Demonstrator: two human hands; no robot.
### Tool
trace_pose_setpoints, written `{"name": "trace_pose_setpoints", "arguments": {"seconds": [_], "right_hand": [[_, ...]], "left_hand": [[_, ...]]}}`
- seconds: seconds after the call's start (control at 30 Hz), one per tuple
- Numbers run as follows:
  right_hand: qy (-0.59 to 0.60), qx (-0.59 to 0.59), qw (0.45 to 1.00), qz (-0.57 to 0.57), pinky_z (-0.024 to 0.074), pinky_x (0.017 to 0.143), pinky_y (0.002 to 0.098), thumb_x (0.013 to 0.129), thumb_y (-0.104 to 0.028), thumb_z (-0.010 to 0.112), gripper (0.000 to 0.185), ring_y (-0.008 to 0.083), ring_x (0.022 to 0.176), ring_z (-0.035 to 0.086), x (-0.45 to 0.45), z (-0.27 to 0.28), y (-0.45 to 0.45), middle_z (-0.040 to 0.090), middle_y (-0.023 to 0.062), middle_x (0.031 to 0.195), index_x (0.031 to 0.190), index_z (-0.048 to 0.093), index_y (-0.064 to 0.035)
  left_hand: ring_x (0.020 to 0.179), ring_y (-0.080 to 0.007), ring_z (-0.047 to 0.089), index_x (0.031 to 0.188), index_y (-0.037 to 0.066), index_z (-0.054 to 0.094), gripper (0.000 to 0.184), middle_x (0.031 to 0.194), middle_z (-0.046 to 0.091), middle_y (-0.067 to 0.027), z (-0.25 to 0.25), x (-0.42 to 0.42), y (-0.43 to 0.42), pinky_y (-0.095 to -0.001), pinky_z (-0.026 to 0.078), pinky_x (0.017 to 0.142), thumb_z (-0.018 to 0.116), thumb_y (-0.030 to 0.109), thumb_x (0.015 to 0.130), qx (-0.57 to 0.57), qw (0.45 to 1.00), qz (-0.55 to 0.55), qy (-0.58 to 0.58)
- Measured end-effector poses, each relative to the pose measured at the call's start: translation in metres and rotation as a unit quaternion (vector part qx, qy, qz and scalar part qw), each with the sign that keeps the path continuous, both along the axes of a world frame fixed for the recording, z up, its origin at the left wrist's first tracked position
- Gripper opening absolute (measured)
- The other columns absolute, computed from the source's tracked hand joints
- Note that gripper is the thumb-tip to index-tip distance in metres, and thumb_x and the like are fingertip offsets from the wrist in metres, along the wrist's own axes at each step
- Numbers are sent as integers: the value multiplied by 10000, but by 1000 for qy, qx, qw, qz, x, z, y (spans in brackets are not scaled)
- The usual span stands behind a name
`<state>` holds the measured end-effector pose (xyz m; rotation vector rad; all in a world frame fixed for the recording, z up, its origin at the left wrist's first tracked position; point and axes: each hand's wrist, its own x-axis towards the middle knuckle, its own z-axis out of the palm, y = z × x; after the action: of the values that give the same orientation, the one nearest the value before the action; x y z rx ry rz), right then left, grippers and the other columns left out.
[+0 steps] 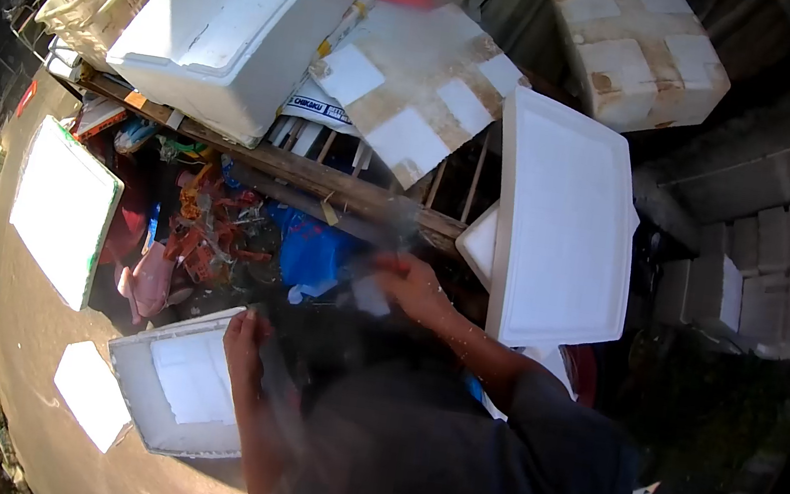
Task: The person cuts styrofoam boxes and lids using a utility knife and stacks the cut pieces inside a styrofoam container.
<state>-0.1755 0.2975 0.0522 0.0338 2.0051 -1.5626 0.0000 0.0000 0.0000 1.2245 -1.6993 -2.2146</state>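
Note:
My left hand (pixel 247 339) is closed at the upper right rim of an open white foam box (pixel 127 403). The box is tilted, and a white sheet or panel (pixel 193 378) shows inside it. My right hand (pixel 417 294) is closed around a small red thing (pixel 393 263), perhaps a handle; its kind is blurred. Just below these fingers shows a pale flat piece (pixel 370 296), and I cannot tell whether it belongs to the red thing. Close to the right forearm stands a large white foam lid (pixel 568 226).
A slatted wooden rack (pixel 325 172) carries a big foam box (pixel 232 7), a taped foam panel (pixel 424 79) and cream crates (pixel 95 8). Beneath lie orange plastic scraps (pixel 211 226) and a blue bag (pixel 312 248). Foam panels (pixel 65 211) stand at left. Grey blocks (pixel 765 269) are stacked right.

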Motion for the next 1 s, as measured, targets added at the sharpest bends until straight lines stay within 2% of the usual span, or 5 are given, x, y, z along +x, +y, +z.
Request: {"name": "trace_pose_setpoints", "arguments": {"seconds": [0.17,0.43,0.63,0.83,1.0], "right_hand": [[162,11,948,-272,467,587,247,923,-161,649,247,109,628,583,-91,53,158,608,32,762,1097,632,13],[277,46,785,-552,521,476,277,887,-161,680,203,152,488,544,-333,86,363,588,50,818,1018,600,-27],[407,364,714,-438,508,831,474,816,-312,708,484,444,926,651,-449,33,410,675,273,968,1140,604,33],[424,386,726,-381,506,786,526,809,-285,714,372,476,911,632,-446,44,333,657,284,954,981,629,34],[418,431,767,-228,498,924,462,864,-269,648,521,415,1076,605,-442,9,290,604,252,1183,1293,544,8]], "left_hand": [[707,-159,646,1084,68,619,304,839,668,-51,-4,-53,29,-287,523,660,668,333,942,1,992,-124,-23],[686,-214,624,1126,13,593,377,944,636,-126,-18,27,-50,-293,498,558,618,336,934,-30,980,156,-120],[761,-276,644,1190,19,568,457,982,639,-127,-35,101,-51,-359,519,571,634,386,925,2,962,143,-231],[939,-364,614,1271,56,528,486,1127,611,-139,-71,165,-41,-508,490,780,604,407,945,113,930,218,-273],[905,-359,613,1242,65,523,464,1110,595,-132,-88,176,-27,-506,496,739,606,405,937,117,932,181,-292]]}}
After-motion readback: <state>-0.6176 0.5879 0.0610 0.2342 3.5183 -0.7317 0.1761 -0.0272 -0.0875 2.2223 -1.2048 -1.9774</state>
